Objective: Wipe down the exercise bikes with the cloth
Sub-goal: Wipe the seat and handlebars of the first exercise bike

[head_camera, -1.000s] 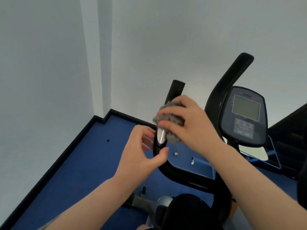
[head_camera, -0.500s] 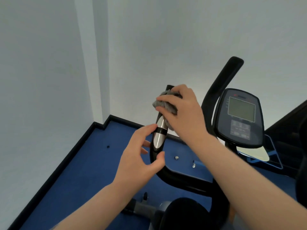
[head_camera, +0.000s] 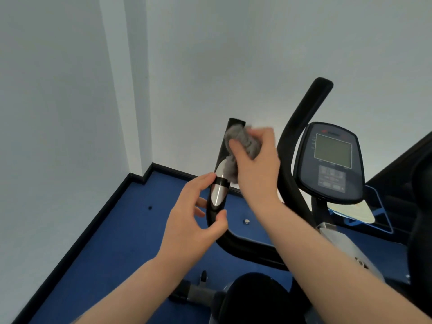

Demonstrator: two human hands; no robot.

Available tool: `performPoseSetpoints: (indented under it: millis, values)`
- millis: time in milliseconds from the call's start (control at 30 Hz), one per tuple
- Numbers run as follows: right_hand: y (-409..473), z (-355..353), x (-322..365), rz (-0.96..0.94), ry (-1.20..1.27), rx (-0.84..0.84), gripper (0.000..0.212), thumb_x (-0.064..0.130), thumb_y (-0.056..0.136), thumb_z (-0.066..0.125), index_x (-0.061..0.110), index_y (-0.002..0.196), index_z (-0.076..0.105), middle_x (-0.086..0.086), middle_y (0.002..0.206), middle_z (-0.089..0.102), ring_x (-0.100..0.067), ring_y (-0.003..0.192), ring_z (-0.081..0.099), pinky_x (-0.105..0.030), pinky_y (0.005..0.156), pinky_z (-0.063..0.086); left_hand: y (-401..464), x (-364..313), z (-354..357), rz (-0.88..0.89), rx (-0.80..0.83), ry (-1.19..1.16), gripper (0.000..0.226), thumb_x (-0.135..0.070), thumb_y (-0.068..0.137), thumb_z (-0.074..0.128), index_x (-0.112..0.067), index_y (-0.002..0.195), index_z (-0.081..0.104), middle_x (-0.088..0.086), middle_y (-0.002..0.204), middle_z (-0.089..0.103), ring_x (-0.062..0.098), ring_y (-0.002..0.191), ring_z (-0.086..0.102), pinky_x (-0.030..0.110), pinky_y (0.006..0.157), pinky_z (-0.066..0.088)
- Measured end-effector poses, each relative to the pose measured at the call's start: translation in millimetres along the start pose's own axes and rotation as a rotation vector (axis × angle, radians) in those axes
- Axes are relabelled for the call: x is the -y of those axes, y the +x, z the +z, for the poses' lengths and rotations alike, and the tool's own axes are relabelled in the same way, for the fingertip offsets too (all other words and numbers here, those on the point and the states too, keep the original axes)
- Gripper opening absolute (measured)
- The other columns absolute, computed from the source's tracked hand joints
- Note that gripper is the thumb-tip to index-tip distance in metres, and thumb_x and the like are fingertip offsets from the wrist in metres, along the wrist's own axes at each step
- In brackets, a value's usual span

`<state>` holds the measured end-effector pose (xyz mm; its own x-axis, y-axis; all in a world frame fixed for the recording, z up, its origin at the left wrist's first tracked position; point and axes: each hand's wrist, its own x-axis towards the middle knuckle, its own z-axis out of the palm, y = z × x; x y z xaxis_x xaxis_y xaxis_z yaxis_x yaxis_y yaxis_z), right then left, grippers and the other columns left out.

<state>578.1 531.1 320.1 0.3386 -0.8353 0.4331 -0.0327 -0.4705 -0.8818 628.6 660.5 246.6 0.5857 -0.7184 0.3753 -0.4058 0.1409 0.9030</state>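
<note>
- R hand [head_camera: 256, 170] grips grey cloth [head_camera: 243, 139] against bike's left handlebar [head_camera: 230, 146], near top.
- L hand [head_camera: 194, 220] curled round handlebar's chrome sensor [head_camera: 218, 190].
- Console [head_camera: 332, 160] writing too blurred to read.

No legible text; console [head_camera: 328, 160] markings blurred (logo, buttons unreadable)

Grey fuzzy cloth [head_camera: 243, 142] in my right hand [head_camera: 257, 164]. Handlebar [head_camera: 233, 239] black, with a silver sensor plate [head_camera: 218, 191] crossed by a black band. Console [head_camera: 329, 160] dark grey, its screen [head_camera: 333, 150] greenish-grey, maybe a red logo above it, blurred. Floor [head_camera: 131, 230] blue with black skirting [head_camera: 81, 232]. Walls [head_camera: 210, 54] pale grey-white. Seat [head_camera: 259, 298] black.
</note>
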Motion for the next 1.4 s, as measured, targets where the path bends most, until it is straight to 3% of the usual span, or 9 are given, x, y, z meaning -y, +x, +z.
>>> performPoseSetpoints:
  millis: [333, 500, 700, 867, 1000, 1133, 1200, 1300, 1400]
  values:
    - [-17.5, 4.2, -3.1, 0.04, -0.04, -0.015, 0.031, 0.015, 0.086, 0.07, 0.03, 0.078, 0.044, 0.013, 0.079, 0.057, 0.006, 0.069, 0.054, -0.008, 0.063, 0.039, -0.9, -0.2, 3.1, -0.007, -0.013, -0.024, 0.062, -0.026, 0.073, 0.064, -0.04, 0.132, 0.049, -0.015, 0.108, 0.061, 0.014, 0.087, 0.062, 0.01, 0.078, 0.044]
    - [9.5, -4.4, 6.7, -0.104, -0.162, -0.024, 0.029, 0.013, 0.077, 0.077, 0.03, 0.081, 0.055, 0.001, 0.098, 0.057, 0.003, 0.088, 0.055, -0.005, 0.077, 0.038, -1.7, 1.1, 3.9, -0.025, -0.02, -0.02, 0.06, -0.028, 0.073, 0.064, -0.043, 0.129, 0.049, -0.017, 0.099, 0.062, 0.012, 0.086, 0.061, 0.009, 0.079, 0.043]
    - [25.4, -5.7, 20.6, -0.369, -0.448, 0.113, 0.02, 0.015, 0.078, 0.077, 0.013, 0.098, 0.074, 0.008, 0.105, 0.045, -0.017, 0.105, 0.05, -0.014, 0.092, 0.038, -2.7, -1.1, 1.6, -0.025, -0.015, -0.018, 0.059, -0.033, 0.073, 0.063, -0.045, 0.129, 0.049, -0.016, 0.095, 0.062, 0.011, 0.085, 0.06, 0.01, 0.08, 0.044]
    - [53.7, 4.8, 34.9, -0.274, -0.531, 0.285, 0.022, 0.021, 0.084, 0.071, 0.018, 0.106, 0.073, 0.006, 0.109, 0.051, -0.017, 0.109, 0.052, -0.026, 0.093, 0.042, -2.0, 0.6, 0.4, -0.028, -0.006, 0.009, 0.061, -0.027, 0.074, 0.066, -0.048, 0.128, 0.047, -0.016, 0.093, 0.062, 0.012, 0.086, 0.06, 0.012, 0.082, 0.044]
    - [34.3, -1.1, 25.4, -0.482, -0.666, 0.183, 0.02, 0.017, 0.086, 0.071, 0.013, 0.106, 0.075, -0.005, 0.113, 0.06, -0.024, 0.105, 0.047, -0.015, 0.081, 0.031, -1.7, 2.4, -1.6, -0.03, 0.012, 0.018, 0.061, -0.038, 0.073, 0.063, -0.051, 0.13, 0.045, -0.016, 0.093, 0.063, 0.012, 0.088, 0.061, 0.015, 0.08, 0.047]
    - [57.9, -0.9, 36.5, -0.54, -0.788, 0.292, 0.018, 0.019, 0.085, 0.07, 0.015, 0.102, 0.076, -0.001, 0.105, 0.065, -0.025, 0.1, 0.051, -0.032, 0.081, 0.042, -2.1, 4.1, -2.3, -0.038, 0.013, 0.026, 0.06, -0.041, 0.072, 0.063, -0.053, 0.128, 0.045, -0.016, 0.085, 0.063, 0.011, 0.085, 0.06, 0.01, 0.079, 0.043]
    - [48.1, 3.9, 34.8, -0.721, -0.971, 0.313, 0.011, 0.016, 0.085, 0.068, 0.015, 0.09, 0.077, 0.002, 0.098, 0.069, -0.027, 0.095, 0.055, -0.038, 0.073, 0.045, -1.8, 2.9, -2.2, -0.046, 0.013, 0.018, 0.061, -0.041, 0.071, 0.062, -0.052, 0.128, 0.045, -0.014, 0.085, 0.063, 0.013, 0.086, 0.06, 0.012, 0.08, 0.044]
    - [39.8, -0.7, 26.1, -0.946, -1.136, 0.602, 0.014, 0.021, 0.089, 0.061, 0.021, 0.09, 0.075, 0.009, 0.1, 0.069, -0.023, 0.101, 0.057, -0.036, 0.077, 0.041, -1.1, 2.0, -0.9, -0.035, 0.016, 0.014, 0.061, -0.039, 0.071, 0.063, -0.051, 0.128, 0.046, -0.015, 0.086, 0.065, 0.013, 0.086, 0.061, 0.012, 0.079, 0.044]
    - [45.0, -8.7, 28.8, -0.922, -1.053, 0.509, 0.013, 0.023, 0.088, 0.064, 0.02, 0.092, 0.076, 0.008, 0.099, 0.071, -0.025, 0.101, 0.059, -0.036, 0.082, 0.038, -0.8, 3.0, -1.6, -0.037, 0.012, 0.01, 0.06, -0.038, 0.071, 0.063, -0.05, 0.128, 0.046, -0.015, 0.087, 0.064, 0.012, 0.086, 0.061, 0.013, 0.08, 0.045]
